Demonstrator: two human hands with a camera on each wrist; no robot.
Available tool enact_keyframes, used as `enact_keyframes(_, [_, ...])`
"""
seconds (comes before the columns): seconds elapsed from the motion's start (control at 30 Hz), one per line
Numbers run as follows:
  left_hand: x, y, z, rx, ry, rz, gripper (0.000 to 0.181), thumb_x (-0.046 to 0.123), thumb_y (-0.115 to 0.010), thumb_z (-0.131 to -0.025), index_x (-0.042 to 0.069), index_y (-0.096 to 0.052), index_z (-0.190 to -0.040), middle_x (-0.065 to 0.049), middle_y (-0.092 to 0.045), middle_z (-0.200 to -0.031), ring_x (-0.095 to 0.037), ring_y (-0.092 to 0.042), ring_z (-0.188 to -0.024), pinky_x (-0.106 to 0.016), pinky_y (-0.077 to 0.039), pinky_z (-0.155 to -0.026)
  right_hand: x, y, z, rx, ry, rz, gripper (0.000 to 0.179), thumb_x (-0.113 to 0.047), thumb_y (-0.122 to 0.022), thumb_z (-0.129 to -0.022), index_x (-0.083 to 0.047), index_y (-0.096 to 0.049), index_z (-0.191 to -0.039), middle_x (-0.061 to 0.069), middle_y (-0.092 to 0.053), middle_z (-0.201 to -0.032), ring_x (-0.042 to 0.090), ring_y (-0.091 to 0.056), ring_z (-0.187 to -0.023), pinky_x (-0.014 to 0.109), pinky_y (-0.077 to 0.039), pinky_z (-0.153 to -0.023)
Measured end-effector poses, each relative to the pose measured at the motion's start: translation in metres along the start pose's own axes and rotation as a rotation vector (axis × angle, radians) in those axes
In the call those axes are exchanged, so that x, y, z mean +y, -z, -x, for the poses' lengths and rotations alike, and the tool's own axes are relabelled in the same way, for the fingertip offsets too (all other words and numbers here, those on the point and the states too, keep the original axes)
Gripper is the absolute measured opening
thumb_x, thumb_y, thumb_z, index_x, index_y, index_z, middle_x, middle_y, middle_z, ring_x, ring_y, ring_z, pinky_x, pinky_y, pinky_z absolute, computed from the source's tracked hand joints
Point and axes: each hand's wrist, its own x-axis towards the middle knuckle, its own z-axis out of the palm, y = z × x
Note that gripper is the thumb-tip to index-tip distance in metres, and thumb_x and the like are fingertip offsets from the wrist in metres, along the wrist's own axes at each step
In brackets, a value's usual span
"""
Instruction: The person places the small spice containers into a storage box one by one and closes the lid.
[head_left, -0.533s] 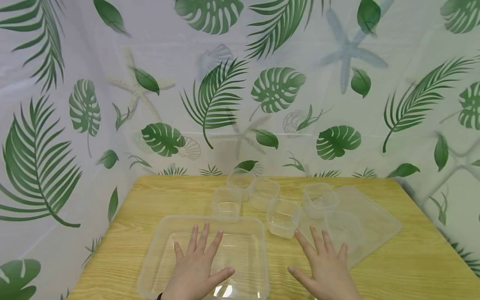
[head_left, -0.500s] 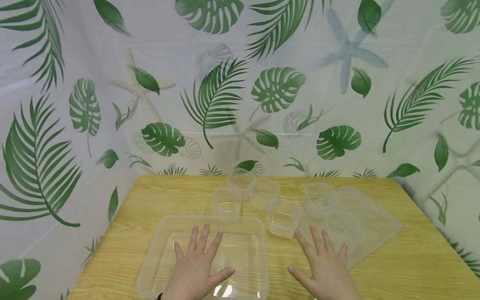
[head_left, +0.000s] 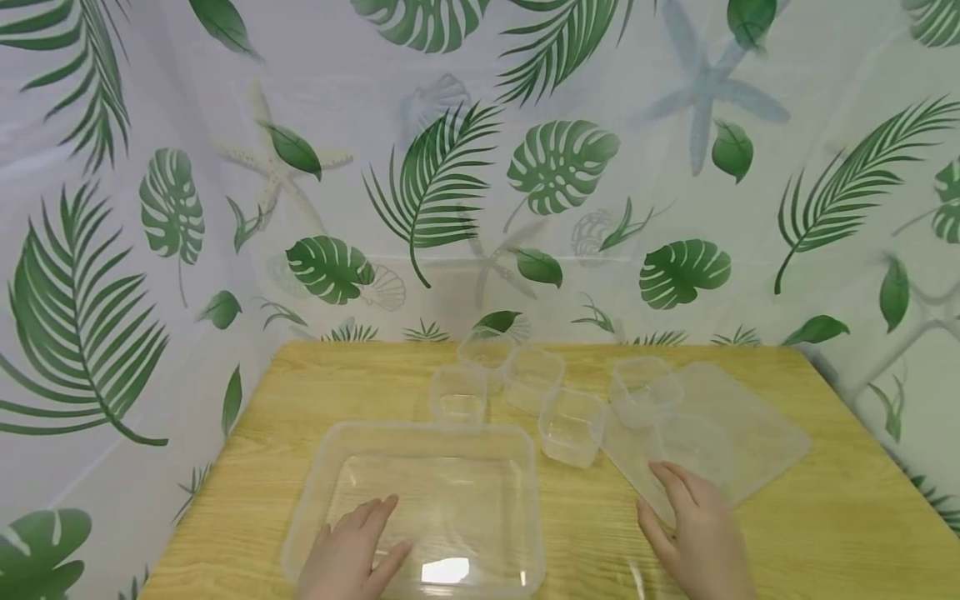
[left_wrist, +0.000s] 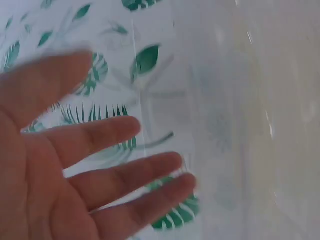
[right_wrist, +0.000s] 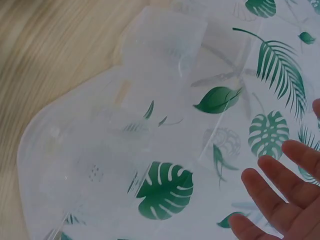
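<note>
Light point(head_left: 446, 571) glints off a clear, round-cornered rectangular plastic tub point(head_left: 527, 500) on the yellow wood-grain bench point(head_left: 352, 387). The left hand point(head_left: 347, 550), fingers relaxed and empty, is above the tub, contact hard to tell; the right hand point(head_left: 701, 537), loosely curved and holding nothing, is near a flat frosted plastic sheet point(head_left: 761, 421). Six translucent rounded-square plastic cups point(head_left: 572, 429) sit farther back.

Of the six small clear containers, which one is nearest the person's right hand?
The rightmost container, just beyond the right hand in the head view, seen against the flat cloudy sheet; the other five all sit farther left.
</note>
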Motion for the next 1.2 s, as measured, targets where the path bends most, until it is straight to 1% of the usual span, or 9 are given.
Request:
enact_keyframes(0.07, [-0.01,0.003,0.006,0.101,0.001,-0.023,0.033,0.018,-0.06,-0.084,0.0,-0.056,-0.111,-0.014,-0.06,-0.102,-0.03,-0.057,-0.089,-0.049,-0.045,-0.073,0.006,0.003,0.0,0.048,-0.004,0.006,0.038,-0.021,-0.063,-0.076,0.007,-0.058,-0.102,0.02,-0.059,-0.096,0.037,-0.055,-0.083,0.049,-0.044,-0.067])
enact_keyframes(0.17, [-0.027,0.007,0.013,0.248,0.009,-0.036,0.025,-0.001,-0.059,-0.079,-0.002,-0.06,-0.104,-0.011,-0.06,-0.095,-0.026,-0.057,-0.082,-0.039,-0.048,-0.065,0.013,0.006,-0.001,0.114,-0.019,0.012,0.039,-0.023,-0.059,-0.078,0.008,-0.058,-0.102,0.022,-0.06,-0.092,0.039,-0.055,-0.08,0.049,-0.044,-0.064])
enact_keyframes(0.27, [-0.042,0.009,0.02,0.363,0.074,-0.033,0.023,-0.004,-0.058,-0.077,-0.004,-0.06,-0.1,-0.015,-0.058,-0.097,-0.03,-0.054,-0.085,-0.043,-0.046,-0.065,0.017,0.01,-0.003,0.141,-0.057,0.013,0.039,-0.019,-0.062,-0.074,0.008,-0.058,-0.102,0.024,-0.059,-0.091,0.04,-0.054,-0.082,0.049,-0.042,-0.066])
enact_keyframes(0.4, [-0.059,0.006,0.027,0.459,0.17,-0.006,0.021,-0.005,-0.056,-0.078,-0.009,-0.059,-0.098,-0.021,-0.055,-0.096,-0.036,-0.051,-0.086,-0.048,-0.044,-0.066,0.022,0.016,-0.006,0.113,-0.161,0.023,0.04,-0.011,-0.067,-0.069,0.008,-0.057,-0.103,0.025,-0.057,-0.095,0.041,-0.051,-0.087,0.051,-0.04,-0.069])
enact_keyframes(0.6, [-0.074,-0.001,0.034,0.451,0.23,0.049,0.017,-0.005,-0.056,-0.079,-0.012,-0.058,-0.095,-0.022,-0.055,-0.088,-0.035,-0.053,-0.078,-0.046,-0.045,-0.062,0.037,0.023,-0.011,0.052,-0.322,0.035,0.041,-0.011,-0.068,-0.073,0.011,-0.055,-0.105,0.029,-0.054,-0.099,0.043,-0.047,-0.092,0.053,-0.037,-0.072])
enact_keyframes(0.77, [-0.078,-0.004,0.035,0.446,0.258,0.095,0.016,-0.005,-0.055,-0.08,-0.013,-0.06,-0.093,-0.019,-0.057,-0.084,-0.031,-0.056,-0.073,-0.044,-0.045,-0.062,0.054,0.024,-0.013,-0.002,-0.391,0.08,0.044,-0.016,-0.066,-0.076,0.014,-0.053,-0.105,0.032,-0.051,-0.1,0.045,-0.045,-0.092,0.054,-0.036,-0.073])
enact_keyframes(0.87, [-0.077,-0.003,0.036,0.428,0.305,0.132,0.018,-0.004,-0.053,-0.082,-0.013,-0.06,-0.096,-0.018,-0.058,-0.084,-0.03,-0.057,-0.075,-0.043,-0.044,-0.065,0.065,0.021,-0.012,-0.051,-0.445,0.092,0.044,-0.017,-0.063,-0.079,0.016,-0.052,-0.106,0.034,-0.049,-0.1,0.046,-0.045,-0.091,0.054,-0.036,-0.074])
enact_keyframes(1.0, [-0.077,0.0,0.036,0.361,0.38,0.198,0.023,0.0,-0.049,-0.086,-0.013,-0.057,-0.104,-0.022,-0.059,-0.091,-0.033,-0.057,-0.081,-0.043,-0.046,-0.067,0.079,0.018,-0.01,-0.155,-0.55,0.088,0.05,-0.023,-0.057,-0.085,0.018,-0.048,-0.11,0.036,-0.048,-0.101,0.046,-0.046,-0.088,0.052,-0.037,-0.069])
enact_keyframes(1.2, [-0.078,0.0,0.035,0.3,0.413,0.243,0.028,0.002,-0.045,-0.089,-0.014,-0.054,-0.109,-0.028,-0.057,-0.099,-0.037,-0.057,-0.085,-0.045,-0.046,-0.07,0.091,0.017,-0.005,-0.349,-0.724,0.02,0.066,-0.04,-0.043,-0.091,0.02,-0.039,-0.118,0.038,-0.045,-0.108,0.046,-0.048,-0.092,0.047,-0.041,-0.068])
